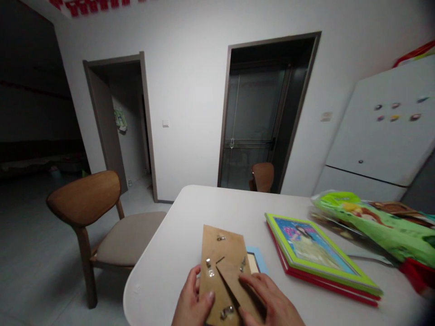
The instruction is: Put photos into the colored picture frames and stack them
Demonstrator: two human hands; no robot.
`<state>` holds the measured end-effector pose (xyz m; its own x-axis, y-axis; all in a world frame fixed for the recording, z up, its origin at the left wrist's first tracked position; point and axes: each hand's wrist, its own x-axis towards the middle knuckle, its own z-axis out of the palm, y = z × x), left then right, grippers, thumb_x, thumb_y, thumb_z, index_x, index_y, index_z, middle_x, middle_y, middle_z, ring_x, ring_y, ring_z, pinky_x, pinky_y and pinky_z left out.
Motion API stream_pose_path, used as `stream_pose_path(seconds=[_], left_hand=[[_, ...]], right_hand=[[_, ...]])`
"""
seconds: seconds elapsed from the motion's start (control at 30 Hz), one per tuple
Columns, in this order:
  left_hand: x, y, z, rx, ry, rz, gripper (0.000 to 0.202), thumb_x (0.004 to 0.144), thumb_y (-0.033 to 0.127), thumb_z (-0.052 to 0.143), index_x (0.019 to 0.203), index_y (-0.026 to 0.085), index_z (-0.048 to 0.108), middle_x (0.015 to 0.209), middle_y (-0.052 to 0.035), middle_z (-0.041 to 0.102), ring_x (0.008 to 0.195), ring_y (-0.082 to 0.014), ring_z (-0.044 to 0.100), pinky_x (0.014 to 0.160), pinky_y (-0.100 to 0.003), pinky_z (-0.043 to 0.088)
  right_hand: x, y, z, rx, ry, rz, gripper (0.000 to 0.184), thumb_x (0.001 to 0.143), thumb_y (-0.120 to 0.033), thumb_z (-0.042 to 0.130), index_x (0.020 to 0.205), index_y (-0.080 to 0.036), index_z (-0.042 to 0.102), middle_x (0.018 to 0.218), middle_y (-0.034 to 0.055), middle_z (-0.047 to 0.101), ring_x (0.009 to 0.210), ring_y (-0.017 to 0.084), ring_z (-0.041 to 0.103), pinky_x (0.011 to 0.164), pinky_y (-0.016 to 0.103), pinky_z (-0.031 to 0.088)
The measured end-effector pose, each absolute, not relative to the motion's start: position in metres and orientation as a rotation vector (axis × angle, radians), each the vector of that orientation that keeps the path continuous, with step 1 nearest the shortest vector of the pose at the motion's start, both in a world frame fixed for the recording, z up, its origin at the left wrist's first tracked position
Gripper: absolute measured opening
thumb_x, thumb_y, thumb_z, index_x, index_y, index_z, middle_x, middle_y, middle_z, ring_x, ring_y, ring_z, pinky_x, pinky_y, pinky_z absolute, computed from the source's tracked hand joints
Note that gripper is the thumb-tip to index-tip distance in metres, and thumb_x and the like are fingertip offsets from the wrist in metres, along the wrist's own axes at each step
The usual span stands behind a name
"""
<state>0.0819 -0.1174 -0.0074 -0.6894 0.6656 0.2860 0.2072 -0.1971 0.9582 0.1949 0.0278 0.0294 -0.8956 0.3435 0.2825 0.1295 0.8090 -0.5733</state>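
A brown frame backing board [217,249] is at the near edge of the table, with small metal hardware at its sides and a cut, flap-like stand in its middle. My left hand [193,299] grips its lower left edge, thumb on top and fingers curled around the side. Over the lower right part lies my right hand [268,299], its fingers bent onto the board by the flap. Part of a light blue photo frame [260,260] shows from behind the board's right side. How much of that frame the board covers is hidden.
Right of my hands, a green picture frame [326,253] lies on a red one [288,270] on the white table [238,203]. Beyond them is a green plastic bag [384,226]. A wooden chair [84,199] stands left; another chair [263,176] is behind the table. A fridge [384,136] stands right.
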Motion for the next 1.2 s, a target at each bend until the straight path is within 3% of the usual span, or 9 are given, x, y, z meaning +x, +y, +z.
stream_pose_path(seconds=[0.2, 0.33, 0.43, 0.5, 0.6, 0.73, 0.9, 1.1, 1.2], left_hand=[[0.043, -0.165, 0.01, 0.598, 1.774, 1.974, 0.047, 0.067, 0.042, 0.054, 0.105, 0.015, 0.046, 0.092, -0.0062, 0.065, 0.085, -0.0226, 0.061, 0.072, -0.033, 0.048], [0.005, -0.201, -0.003, 0.512, 2.028, 1.837, 0.039, 0.063, 0.032, 0.057, 0.098, 0.015, 0.052, 0.083, -0.002, 0.067, 0.082, -0.0224, 0.061, 0.072, -0.031, 0.048], [-0.014, -0.21, -0.008, 0.53, 2.38, 1.616, 0.047, 0.065, 0.026, 0.052, 0.109, 0.01, 0.045, 0.081, -0.0034, 0.065, 0.081, -0.0236, 0.061, 0.074, -0.035, 0.047], [-0.017, -0.207, -0.008, 0.642, 2.723, 1.435, 0.051, 0.065, 0.024, 0.051, 0.113, 0.009, 0.042, 0.091, -0.0073, 0.062, 0.091, -0.0263, 0.057, 0.082, -0.041, 0.042], [0.004, -0.187, -0.005, 0.967, 3.022, 1.318, 0.046, 0.066, 0.019, 0.048, 0.112, 0.012, 0.045, 0.115, -0.0108, 0.05, 0.111, -0.0264, 0.043, 0.094, -0.043, 0.032], [0.072, -0.132, -0.001, 1.654, 2.647, 1.276, 0.052, 0.07, 0.023, 0.053, 0.12, 0.017, 0.037, 0.125, -0.0132, 0.042, 0.114, -0.0256, 0.04, 0.092, -0.04, 0.037], [0.133, -0.066, 0.016, 2.007, 2.29, 1.348, 0.058, 0.07, 0.042, 0.057, 0.118, 0.016, 0.039, 0.123, -0.0151, 0.044, 0.11, -0.0274, 0.044, 0.088, -0.038, 0.041], [0.129, -0.062, 0.001, 1.855, 2.344, 1.295, 0.033, 0.083, 0.021, 0.041, 0.116, 0.021, 0.044, 0.121, -0.0111, 0.048, 0.11, -0.022, 0.044, 0.09, -0.037, 0.039], [0.128, -0.064, -0.021, 1.743, 2.419, 1.38, 0.031, 0.082, 0.023, 0.044, 0.113, 0.021, 0.047, 0.12, -0.0116, 0.049, 0.111, -0.0225, 0.044, 0.091, -0.036, 0.037]], right_hand=[[0.197, 0.043, 0.015, -0.426, -2.611, 0.706, 0.038, 0.075, -0.036, 0.04, 0.108, -0.02, 0.05, 0.101, 0.0109, 0.055, 0.078, 0.017, 0.058, 0.071, 0.029, 0.047], [0.205, 0.079, -0.009, -0.852, -2.669, 0.518, 0.051, 0.071, -0.033, 0.04, 0.116, -0.01, 0.044, 0.105, 0.0174, 0.054, 0.089, 0.026, 0.055, 0.076, 0.037, 0.044], [0.203, 0.092, -0.015, -0.871, -2.676, 0.576, 0.059, 0.067, -0.026, 0.04, 0.12, -0.003, 0.037, 0.108, 0.0199, 0.053, 0.096, 0.028, 0.053, 0.08, 0.038, 0.04], [0.201, 0.094, -0.009, -0.903, -2.606, 0.74, 0.061, 0.064, -0.023, 0.039, 0.12, 0.001, 0.036, 0.099, 0.0195, 0.059, 0.089, 0.027, 0.056, 0.079, 0.037, 0.041], [0.203, 0.088, 0.008, -0.966, -2.309, 1.389, 0.062, 0.066, -0.026, 0.035, 0.123, -0.002, 0.03, 0.08, 0.0129, 0.065, 0.071, 0.023, 0.062, 0.066, 0.033, 0.046], [0.211, 0.072, 0.029, -0.824, -1.801, 2.064, 0.07, 0.07, -0.035, 0.033, 0.132, -0.012, 0.011, 0.081, 0.008, 0.067, 0.067, 0.021, 0.063, 0.059, 0.031, 0.047], [0.211, 0.053, 0.045, -0.771, -1.597, 2.132, 0.084, 0.063, -0.037, 0.049, 0.133, -0.018, 0.006, 0.08, 0.0046, 0.067, 0.065, 0.02, 0.063, 0.065, 0.033, 0.047], [0.207, 0.042, 0.053, -0.883, -1.411, 2.164, 0.084, 0.059, -0.031, 0.056, 0.132, -0.019, 0.015, 0.078, 0.002, 0.067, 0.064, 0.02, 0.062, 0.067, 0.032, 0.047], [0.206, 0.044, 0.042, -0.86, -1.388, 2.225, 0.084, 0.058, -0.029, 0.056, 0.132, -0.015, 0.017, 0.08, 0.0032, 0.068, 0.073, 0.021, 0.062, 0.072, 0.032, 0.046]])
